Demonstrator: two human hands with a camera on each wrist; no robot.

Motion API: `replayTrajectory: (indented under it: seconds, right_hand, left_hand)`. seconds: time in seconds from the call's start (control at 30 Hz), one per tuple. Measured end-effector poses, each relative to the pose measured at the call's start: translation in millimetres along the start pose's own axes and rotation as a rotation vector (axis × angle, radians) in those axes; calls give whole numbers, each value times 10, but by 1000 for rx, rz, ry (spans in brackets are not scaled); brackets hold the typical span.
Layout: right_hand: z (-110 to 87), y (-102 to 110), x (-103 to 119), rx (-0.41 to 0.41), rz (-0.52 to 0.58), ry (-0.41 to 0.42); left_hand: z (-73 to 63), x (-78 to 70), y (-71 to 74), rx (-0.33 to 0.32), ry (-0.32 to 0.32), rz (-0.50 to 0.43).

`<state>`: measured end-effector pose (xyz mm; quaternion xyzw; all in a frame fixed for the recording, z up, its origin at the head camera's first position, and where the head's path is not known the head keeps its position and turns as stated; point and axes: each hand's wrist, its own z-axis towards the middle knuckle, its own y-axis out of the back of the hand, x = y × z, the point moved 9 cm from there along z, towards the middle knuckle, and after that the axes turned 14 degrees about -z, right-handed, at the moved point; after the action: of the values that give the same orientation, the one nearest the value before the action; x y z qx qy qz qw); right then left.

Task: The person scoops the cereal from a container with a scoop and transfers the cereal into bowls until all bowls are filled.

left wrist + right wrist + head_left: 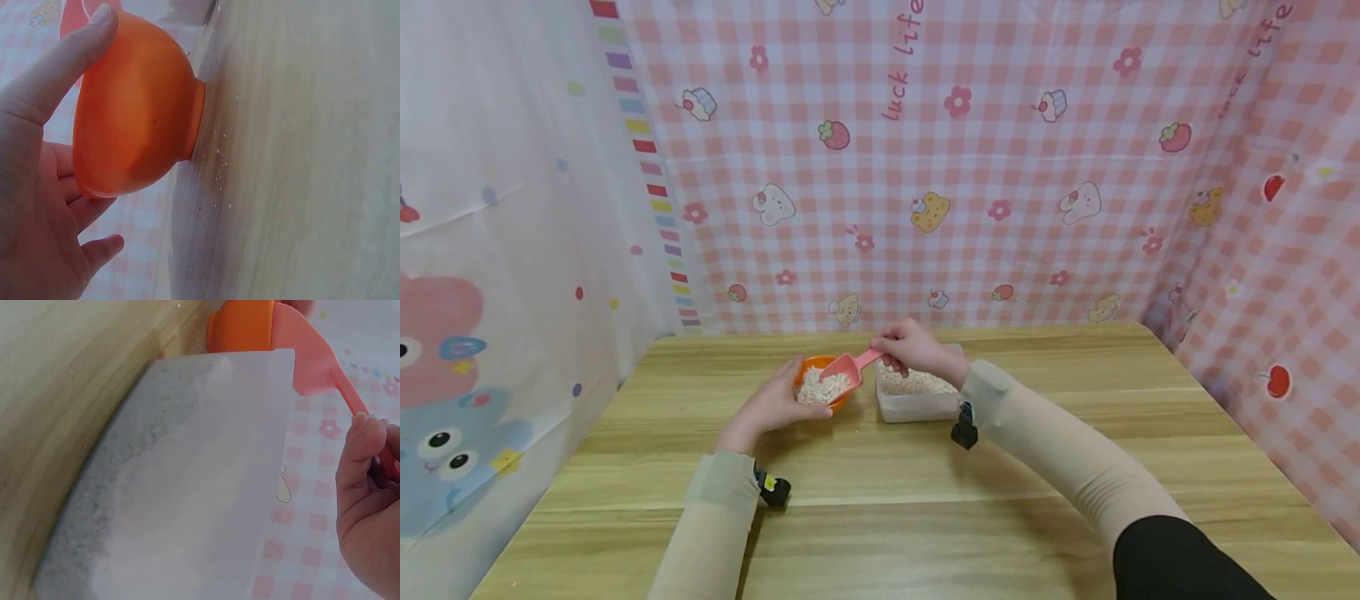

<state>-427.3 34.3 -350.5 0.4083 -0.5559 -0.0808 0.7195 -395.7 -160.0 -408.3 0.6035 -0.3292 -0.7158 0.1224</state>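
Note:
My left hand holds an orange bowl by its side, thumb near the rim and fingers around the far wall. Pale oat-like flakes fill much of it. The bowl's foot is right at the tabletop. Above the bowl, my right hand pinches the handle of a pink scoop, thumb against the fingers. The scoop tilts down to the left, its front edge among the flakes. Below the right hand stands a translucent white box with more flakes inside.
The wooden table extends around both containers. Small pale crumbs lie on it beside the bowl's foot. A pink checked curtain hangs at the back and right, a white patterned one at the left.

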Motion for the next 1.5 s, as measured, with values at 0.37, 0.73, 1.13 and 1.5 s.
replayTrajectory:
  seconds: [0.37,0.73,1.13,1.5]
  right_hand:
    - [-16,136,91,-52,-106,44]
    - [-7,158,212,-77,-331,155]
    - [-25,188,240,-126,-388,195]
    - [-66,224,294,-202,-424,264]
  left_hand:
    - [-6,-11,-4,5,-5,3]
    - [-17,-15,-5,1,-10,4]
    - [-12,-16,-8,2,-19,6]
    - [-7,-1,-12,5,-7,5]
